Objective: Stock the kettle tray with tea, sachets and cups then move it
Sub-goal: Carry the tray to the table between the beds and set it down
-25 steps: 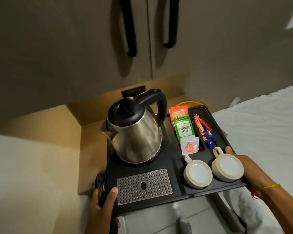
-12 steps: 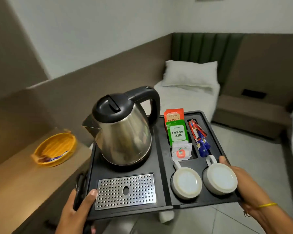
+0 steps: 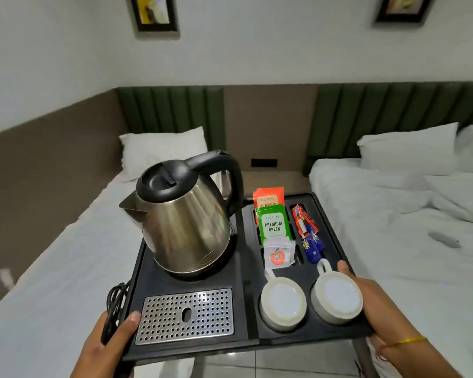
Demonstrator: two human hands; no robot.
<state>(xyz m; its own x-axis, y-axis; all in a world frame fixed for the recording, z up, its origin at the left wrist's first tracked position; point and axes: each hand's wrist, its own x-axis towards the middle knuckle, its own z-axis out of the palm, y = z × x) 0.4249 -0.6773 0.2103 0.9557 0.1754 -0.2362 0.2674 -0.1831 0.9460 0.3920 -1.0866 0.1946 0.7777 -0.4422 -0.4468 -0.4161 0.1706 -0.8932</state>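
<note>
The black plastic kettle tray (image 3: 243,271) is held in the air between two white-sheeted beds (image 3: 410,230). On it stand a steel kettle with a black lid (image 3: 186,225), a perforated metal drip grille (image 3: 186,315), orange and green tea packets (image 3: 272,219), red and blue sachets (image 3: 307,236) and two upturned white cups (image 3: 310,302). The left hand (image 3: 107,347) clasps the near left edge, seemingly pinning the black cord (image 3: 115,304); the right hand (image 3: 377,301) clasps the right edge.

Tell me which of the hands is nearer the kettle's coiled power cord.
Left. The left hand grips the tray's near-left corner with the cord bunched against it. The right hand holds the opposite edge, beside the cups.
</note>
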